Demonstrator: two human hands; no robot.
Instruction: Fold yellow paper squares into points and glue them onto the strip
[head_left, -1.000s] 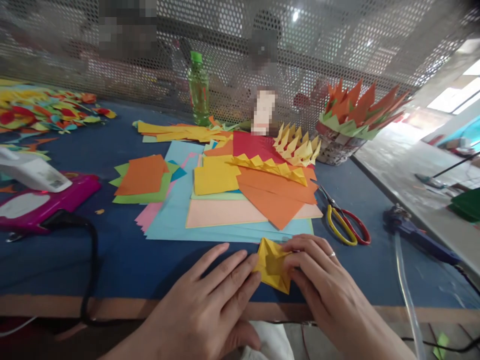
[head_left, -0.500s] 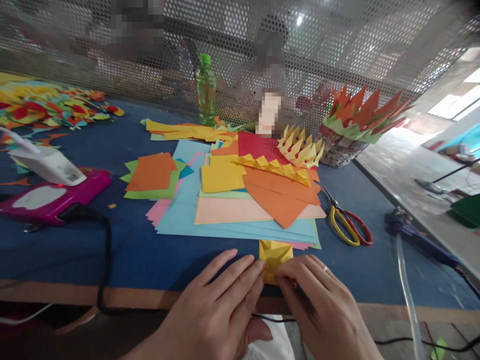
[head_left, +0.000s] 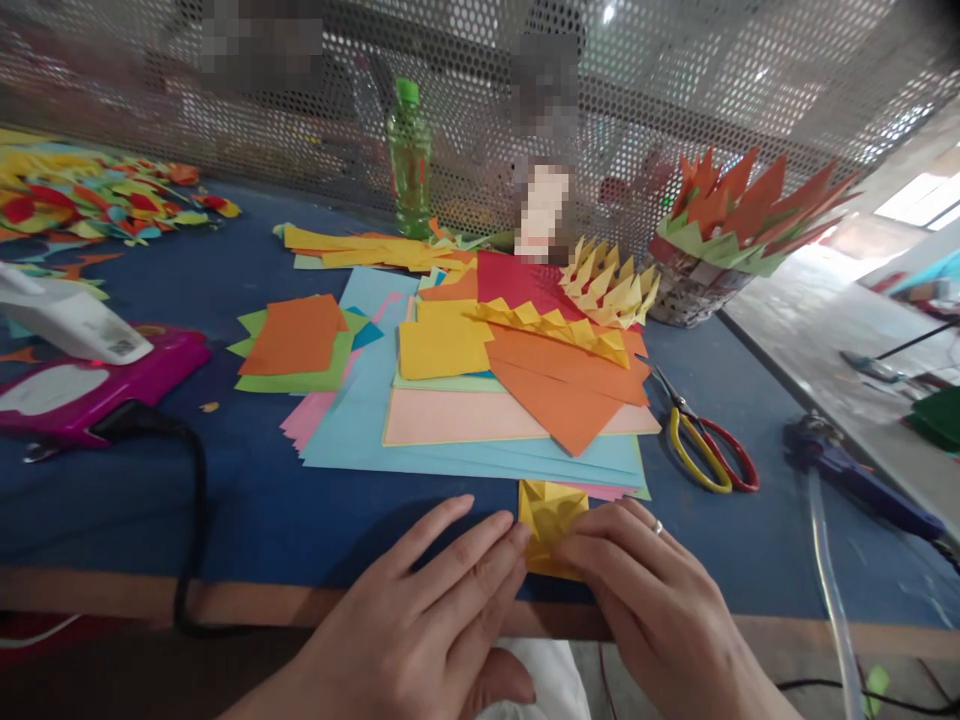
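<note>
A small square of folded yellow paper lies flat at the table's front edge, creases showing on its top face. My left hand is stretched out flat, its fingertips resting at the paper's left side. Closed fingers of my right hand, with a ring on one, grip the paper's lower right part and hide that corner. Just beyond is a pile of coloured sheets, with light blue paper at the bottom and orange paper, a yellow square and a zigzag yellow paper strip on top.
Scissors and a glue gun lie to the right. A woven pot with orange paper spikes and a green bottle stand at the back. On the left are a magenta power strip, its black cable and paper scraps.
The view has shifted slightly, so most things sit a little differently in it. My right fingers have moved slightly on the folded paper; my left hand stays flat beside it.
</note>
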